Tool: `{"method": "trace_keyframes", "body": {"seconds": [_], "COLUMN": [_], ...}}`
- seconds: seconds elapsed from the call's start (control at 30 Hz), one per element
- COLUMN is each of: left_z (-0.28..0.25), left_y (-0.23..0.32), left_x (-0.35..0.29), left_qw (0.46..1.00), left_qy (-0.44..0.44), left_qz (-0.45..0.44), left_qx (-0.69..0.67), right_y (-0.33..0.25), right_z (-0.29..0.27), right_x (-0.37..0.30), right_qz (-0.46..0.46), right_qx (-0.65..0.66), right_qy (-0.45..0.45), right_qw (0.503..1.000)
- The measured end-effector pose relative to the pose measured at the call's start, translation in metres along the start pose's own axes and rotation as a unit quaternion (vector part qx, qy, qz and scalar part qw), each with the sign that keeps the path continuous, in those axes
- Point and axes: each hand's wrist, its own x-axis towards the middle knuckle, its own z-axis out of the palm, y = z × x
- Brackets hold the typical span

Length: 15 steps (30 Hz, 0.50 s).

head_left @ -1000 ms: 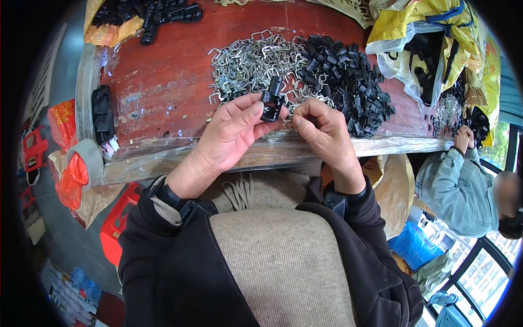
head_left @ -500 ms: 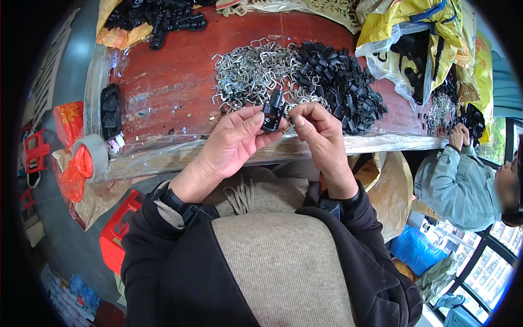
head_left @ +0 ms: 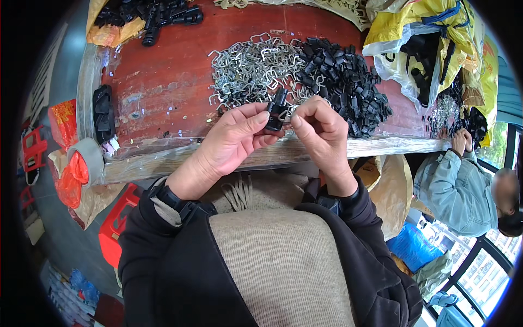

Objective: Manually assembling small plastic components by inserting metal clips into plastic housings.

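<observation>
While the red table (head_left: 163,82) spreads before us, the heap of bent metal hooks (head_left: 245,71) and the heap of black pieces (head_left: 351,82) adjoin on it, probably for easy reach. Our left hand (head_left: 231,136) grasps, and our right hand (head_left: 325,133) meets with curled thumb and forefinger, a black fitting (head_left: 277,110) over the near edge, seemingly steadied between both. At its side shows a small bright metal piece (head_left: 283,116); whether the right hand pinches it, we cannot tell.
</observation>
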Motion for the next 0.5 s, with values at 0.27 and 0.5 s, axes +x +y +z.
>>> {"method": "trace_keyframes", "body": {"seconds": [0.27,0.5], "left_z": [0.01,0.015], "left_y": [-0.003,-0.01], "left_x": [-0.008,-0.014], "left_qw": [0.998,0.994], "left_qy": [0.044,0.048], "left_qz": [-0.029,-0.025], "left_qx": [0.044,0.099], "right_y": [-0.014,-0.022], "right_z": [0.003,0.0], "right_x": [-0.006,-0.019], "right_qz": [-0.113,-0.138], "right_qx": [-0.11,-0.187], "right_qy": [0.007,-0.015], "right_qw": [0.987,0.973]}}
